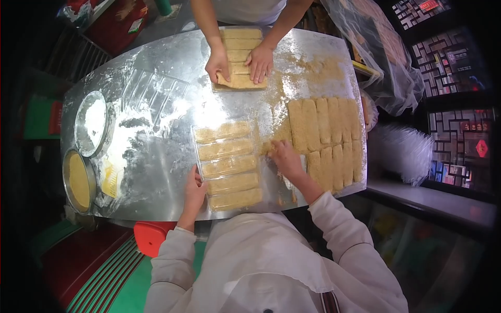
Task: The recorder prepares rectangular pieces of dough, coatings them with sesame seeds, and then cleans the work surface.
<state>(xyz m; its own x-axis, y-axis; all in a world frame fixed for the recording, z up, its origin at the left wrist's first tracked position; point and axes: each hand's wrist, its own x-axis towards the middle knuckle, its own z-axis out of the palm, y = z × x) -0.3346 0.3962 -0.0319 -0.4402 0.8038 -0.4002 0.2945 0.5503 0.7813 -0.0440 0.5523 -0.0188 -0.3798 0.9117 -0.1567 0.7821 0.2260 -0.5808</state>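
My left hand [194, 190] curls its fingers round the left edge of a clear plastic tray [252, 124]. Several tan, crumb-coated bars [232, 166] lie crosswise in that tray, one above another. To the right, my right hand [287, 159] has its fingers bent down into loose tan crumbs [270, 146] on the metal table. Whether it pinches more than crumbs is hidden. Close by it, two rows of coated bars [324, 124] lie packed side by side on the table's right part.
Across the metal table [156, 180], a co-worker's hands [236, 67] press on bars in another tray [239, 89]. At the left stand a bowl of white powder [91, 123] and a bowl of yellow stuff [78, 181], near a yellow scraper [109, 178]. A red stool [151, 237] stands below.
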